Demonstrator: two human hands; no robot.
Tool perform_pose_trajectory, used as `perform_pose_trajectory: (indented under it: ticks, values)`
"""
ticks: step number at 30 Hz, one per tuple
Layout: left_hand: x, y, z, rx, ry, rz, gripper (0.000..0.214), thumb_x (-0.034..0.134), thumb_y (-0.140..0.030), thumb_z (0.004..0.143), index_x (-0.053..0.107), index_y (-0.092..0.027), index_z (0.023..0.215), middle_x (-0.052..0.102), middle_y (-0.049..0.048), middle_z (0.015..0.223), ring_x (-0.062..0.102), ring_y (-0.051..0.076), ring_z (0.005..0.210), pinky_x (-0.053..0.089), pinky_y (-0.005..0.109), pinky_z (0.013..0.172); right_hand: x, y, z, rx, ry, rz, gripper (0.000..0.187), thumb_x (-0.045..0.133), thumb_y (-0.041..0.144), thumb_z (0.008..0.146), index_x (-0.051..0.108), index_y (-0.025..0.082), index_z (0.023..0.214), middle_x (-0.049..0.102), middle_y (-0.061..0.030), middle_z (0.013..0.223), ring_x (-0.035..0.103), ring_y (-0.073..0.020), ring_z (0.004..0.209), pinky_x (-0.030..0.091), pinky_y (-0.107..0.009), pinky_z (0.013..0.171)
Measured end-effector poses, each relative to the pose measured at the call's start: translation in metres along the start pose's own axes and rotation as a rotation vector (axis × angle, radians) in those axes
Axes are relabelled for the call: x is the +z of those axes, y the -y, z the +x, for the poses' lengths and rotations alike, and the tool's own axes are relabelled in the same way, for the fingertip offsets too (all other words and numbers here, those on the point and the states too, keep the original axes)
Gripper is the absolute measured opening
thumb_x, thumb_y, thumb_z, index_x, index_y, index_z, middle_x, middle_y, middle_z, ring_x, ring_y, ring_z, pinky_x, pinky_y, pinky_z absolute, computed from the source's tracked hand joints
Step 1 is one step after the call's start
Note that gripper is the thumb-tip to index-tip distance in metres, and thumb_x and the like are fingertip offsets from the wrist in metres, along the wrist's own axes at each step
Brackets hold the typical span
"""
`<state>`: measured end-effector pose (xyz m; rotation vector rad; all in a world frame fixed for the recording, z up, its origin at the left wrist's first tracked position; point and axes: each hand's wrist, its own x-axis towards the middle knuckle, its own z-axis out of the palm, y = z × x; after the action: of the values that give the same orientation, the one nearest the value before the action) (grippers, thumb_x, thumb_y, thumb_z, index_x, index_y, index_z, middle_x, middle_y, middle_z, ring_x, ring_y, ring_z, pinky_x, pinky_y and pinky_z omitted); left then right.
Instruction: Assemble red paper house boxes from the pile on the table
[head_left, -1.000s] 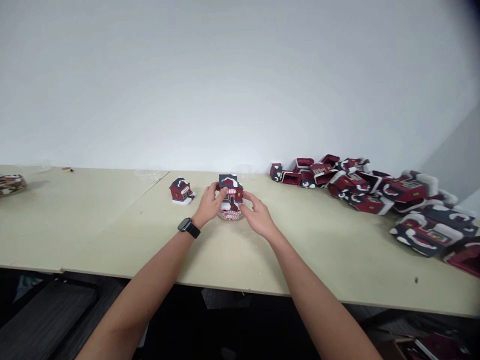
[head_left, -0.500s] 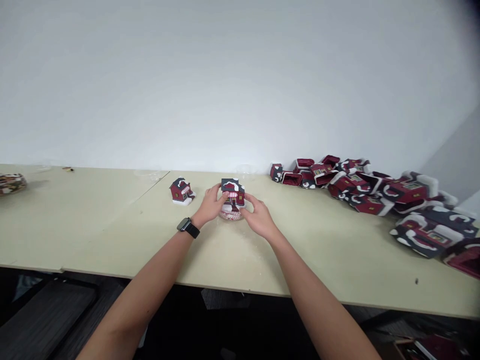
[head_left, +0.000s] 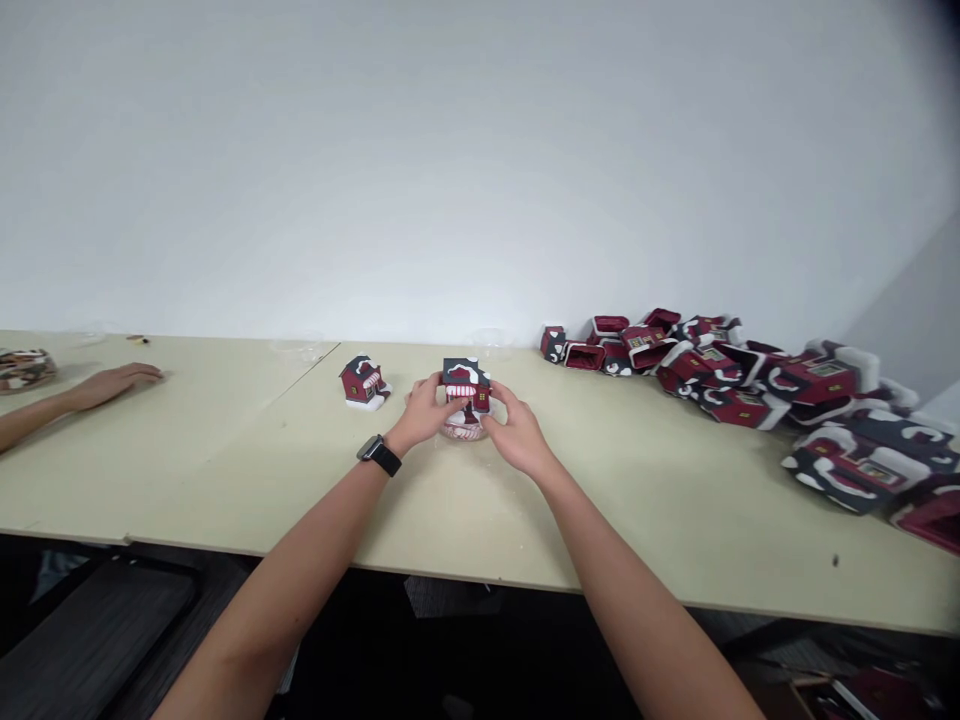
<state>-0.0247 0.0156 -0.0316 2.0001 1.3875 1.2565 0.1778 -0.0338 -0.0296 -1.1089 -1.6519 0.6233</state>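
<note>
A small red toy house with a dark, snow-patched roof (head_left: 466, 384) sits in the middle of the table on a clear container holding red-and-white pieces (head_left: 459, 430). My left hand (head_left: 424, 412), with a black watch on its wrist, grips the house from the left. My right hand (head_left: 516, 432) closes on it from the right. A second, similar little house (head_left: 363, 382) stands on the table just left of my left hand.
A long pile of red and dark house-shaped boxes (head_left: 750, 380) runs along the back right of the beige table (head_left: 225, 470). Another person's hand (head_left: 112, 383) rests flat at the far left, beside a patterned object (head_left: 22, 368). Clear plastic cups (head_left: 491, 343) stand near the wall.
The house has been lowered onto the clear container between my hands. Another person's arm has come into view at the far left.
</note>
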Motion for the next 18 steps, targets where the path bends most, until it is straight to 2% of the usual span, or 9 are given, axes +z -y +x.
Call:
perform_pose_trajectory:
  ticks: [5,8,10,12,13,15,16,18]
  values:
    - [0.000,-0.013,0.001,0.114,-0.092,-0.126,0.049,0.085,-0.040,0.081,0.063,-0.020,0.120,0.073,0.0120,0.123,0.067,0.030,0.117,0.050,0.047,0.107,0.002,-0.006,0.001,0.055,-0.092,0.016,0.065,0.062,0.031,0.085,0.059,0.021,0.149,0.070,-0.0111,0.145,0.060,-0.0326,0.140,0.044,-0.053,0.121]
    - [-0.022,-0.030,0.002,0.188,-0.333,-0.183,0.054,0.086,-0.040,0.080,0.060,-0.021,0.123,0.073,0.0109,0.124,0.070,0.026,0.113,0.054,0.041,0.100,-0.001,-0.006,0.000,0.077,-0.190,0.032,0.068,0.060,0.041,0.087,0.055,0.021,0.151,0.068,-0.0135,0.146,0.055,-0.0349,0.142,0.045,-0.057,0.118]
    - [-0.056,-0.033,-0.001,0.163,-0.544,-0.189,0.059,0.088,-0.041,0.079,0.057,-0.021,0.125,0.072,0.0109,0.126,0.071,0.025,0.110,0.056,0.038,0.094,-0.004,-0.003,-0.001,0.094,-0.228,0.061,0.067,0.059,0.044,0.086,0.056,0.022,0.149,0.067,-0.0139,0.146,0.055,-0.0352,0.141,0.047,-0.057,0.114]
    - [-0.103,-0.022,-0.008,0.069,-0.698,-0.129,0.058,0.090,-0.038,0.076,0.057,-0.020,0.121,0.072,0.0103,0.125,0.072,0.024,0.105,0.058,0.035,0.089,-0.006,0.000,-0.001,0.133,-0.235,0.094,0.065,0.059,0.045,0.084,0.057,0.023,0.146,0.068,-0.0140,0.145,0.056,-0.0353,0.139,0.050,-0.055,0.109]
    - [-0.129,-0.011,-0.014,-0.016,-0.796,-0.065,0.055,0.090,-0.034,0.074,0.056,-0.020,0.116,0.072,0.0094,0.119,0.072,0.024,0.102,0.058,0.035,0.087,-0.006,0.003,-0.001,0.151,-0.231,0.108,0.065,0.059,0.045,0.083,0.057,0.024,0.144,0.068,-0.0139,0.144,0.057,-0.0353,0.139,0.051,-0.054,0.107]
    - [-0.184,0.020,-0.028,-0.281,-0.952,0.119,0.054,0.094,-0.031,0.068,0.054,-0.020,0.102,0.072,0.0064,0.104,0.070,0.025,0.096,0.058,0.037,0.087,-0.006,0.007,-0.002,0.174,-0.212,0.126,0.064,0.060,0.044,0.081,0.058,0.024,0.141,0.069,-0.0140,0.142,0.058,-0.0353,0.138,0.052,-0.053,0.105]
    - [-0.210,0.037,-0.036,-0.403,-0.994,0.219,0.054,0.096,-0.033,0.067,0.051,-0.021,0.095,0.069,0.0048,0.096,0.069,0.026,0.096,0.057,0.040,0.089,-0.005,0.008,-0.002,0.179,-0.201,0.131,0.064,0.060,0.044,0.080,0.058,0.023,0.140,0.070,-0.0143,0.141,0.058,-0.0354,0.137,0.052,-0.052,0.104]
    - [-0.257,0.074,-0.055,-0.561,-1.017,0.374,0.060,0.098,-0.033,0.062,0.043,-0.024,0.083,0.062,0.0014,0.085,0.068,0.029,0.099,0.056,0.045,0.092,-0.004,0.010,-0.002,0.190,-0.182,0.135,0.064,0.060,0.043,0.078,0.058,0.023,0.139,0.070,-0.0146,0.140,0.058,-0.0354,0.137,0.053,-0.052,0.103]
